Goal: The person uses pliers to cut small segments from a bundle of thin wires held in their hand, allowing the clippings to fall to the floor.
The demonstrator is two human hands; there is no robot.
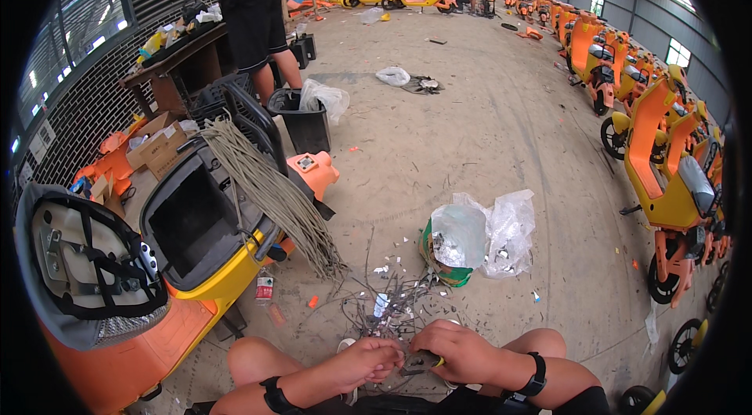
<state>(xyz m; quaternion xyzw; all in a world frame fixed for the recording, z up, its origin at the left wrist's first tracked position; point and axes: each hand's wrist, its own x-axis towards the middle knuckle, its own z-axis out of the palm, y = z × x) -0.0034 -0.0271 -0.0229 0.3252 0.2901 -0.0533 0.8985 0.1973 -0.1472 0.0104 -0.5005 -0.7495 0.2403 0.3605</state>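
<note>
Low in the head view, my right hand [457, 350] grips hand pliers [419, 363] with a dark metal head and a yellow handle. My left hand [371, 360] is just left of the plier head, its fingers curled and pinched together. Whether something thin lies between those fingertips is too small to tell. On the floor beyond my hands is a loose heap of dark wire offcuts [367, 312] with scraps of paper and plastic. A bundle of long grey-brown cables [273, 197] drapes over a yellow and orange scooter body [235, 291] on my left.
An open sack with a silvery lining [458, 233] stands ahead, beside clear plastic wrap [510, 233]. The scooter's upturned seat [94, 262] is close on my left. Farther off are a black bin [302, 127], a person [252, 9] at a workbench [176, 56], and rows of scooters [652, 162] rightward.
</note>
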